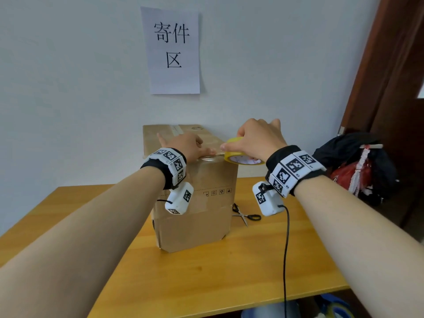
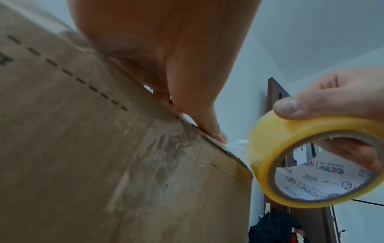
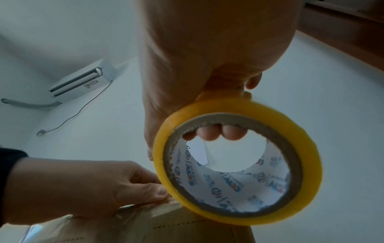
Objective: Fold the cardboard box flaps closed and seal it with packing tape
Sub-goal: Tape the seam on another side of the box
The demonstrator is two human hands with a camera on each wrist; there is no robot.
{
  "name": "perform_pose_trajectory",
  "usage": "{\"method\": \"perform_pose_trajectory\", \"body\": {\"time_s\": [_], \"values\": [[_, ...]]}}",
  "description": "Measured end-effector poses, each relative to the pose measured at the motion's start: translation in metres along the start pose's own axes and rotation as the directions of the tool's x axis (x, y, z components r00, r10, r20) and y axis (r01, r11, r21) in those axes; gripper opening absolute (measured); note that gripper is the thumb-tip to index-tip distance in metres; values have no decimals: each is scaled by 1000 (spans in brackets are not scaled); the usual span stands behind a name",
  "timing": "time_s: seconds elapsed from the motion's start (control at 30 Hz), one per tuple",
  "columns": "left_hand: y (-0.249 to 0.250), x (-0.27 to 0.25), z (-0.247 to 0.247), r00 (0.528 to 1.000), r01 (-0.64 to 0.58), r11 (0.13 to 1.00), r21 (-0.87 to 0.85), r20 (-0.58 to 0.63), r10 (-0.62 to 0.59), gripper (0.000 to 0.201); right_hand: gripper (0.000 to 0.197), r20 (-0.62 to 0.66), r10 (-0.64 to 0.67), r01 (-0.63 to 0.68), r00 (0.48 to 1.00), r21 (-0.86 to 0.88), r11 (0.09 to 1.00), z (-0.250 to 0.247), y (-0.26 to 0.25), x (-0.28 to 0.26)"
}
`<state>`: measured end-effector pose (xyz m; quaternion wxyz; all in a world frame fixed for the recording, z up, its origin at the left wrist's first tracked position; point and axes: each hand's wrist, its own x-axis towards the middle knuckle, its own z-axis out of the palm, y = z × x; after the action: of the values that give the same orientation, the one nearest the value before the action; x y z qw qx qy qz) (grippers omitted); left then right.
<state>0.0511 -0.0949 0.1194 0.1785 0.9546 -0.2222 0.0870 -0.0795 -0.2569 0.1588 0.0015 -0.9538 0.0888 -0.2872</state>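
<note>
The brown cardboard box (image 1: 195,216) stands upright on the wooden table (image 1: 229,271) with its top flaps folded down. My left hand (image 1: 190,148) rests on the front top edge, and a fingertip (image 2: 216,131) presses clear tape onto the cardboard. A short stretch of that tape (image 2: 239,144) runs from the fingertip to the yellow tape roll (image 1: 241,157). My right hand (image 1: 257,138) grips the roll just off the box's right front corner, thumb on the outer rim and fingers (image 3: 209,133) through the core. An older tape strip (image 2: 155,164) runs down the front face.
Scissors (image 1: 245,215) lie on the table right of the box. A black and red bag (image 1: 358,166) sits beyond the table's right edge by a brown door. A paper sign (image 1: 173,51) hangs on the wall behind. A black cable (image 1: 285,249) hangs from my right wrist.
</note>
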Motion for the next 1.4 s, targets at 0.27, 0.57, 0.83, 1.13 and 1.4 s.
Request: {"method": "perform_pose_trajectory", "body": {"time_s": [0.27, 0.57, 0.83, 1.13, 1.4], "values": [[0, -3, 3, 999, -18, 1000, -22, -30, 18, 72, 55, -62, 134, -143, 989, -172, 975, 8, 18, -1], [4, -6, 3, 999, -23, 1000, 2, -37, 23, 63, 67, -3, 211, -210, 977, -142, 967, 25, 37, 10], [6, -9, 1, 999, -12, 999, 41, -46, 14, 62, 66, 68, 204, -201, 977, -42, 979, 46, 46, 18], [-9, -14, -5, 999, -10, 1000, 15, -53, 11, 67, 66, 88, 193, -190, 977, -49, 981, 42, 35, 19], [-52, -28, -20, 997, -23, 1000, 7, -76, 24, 62, 68, 120, 118, -115, 986, -34, 993, 44, -1, 14]]}}
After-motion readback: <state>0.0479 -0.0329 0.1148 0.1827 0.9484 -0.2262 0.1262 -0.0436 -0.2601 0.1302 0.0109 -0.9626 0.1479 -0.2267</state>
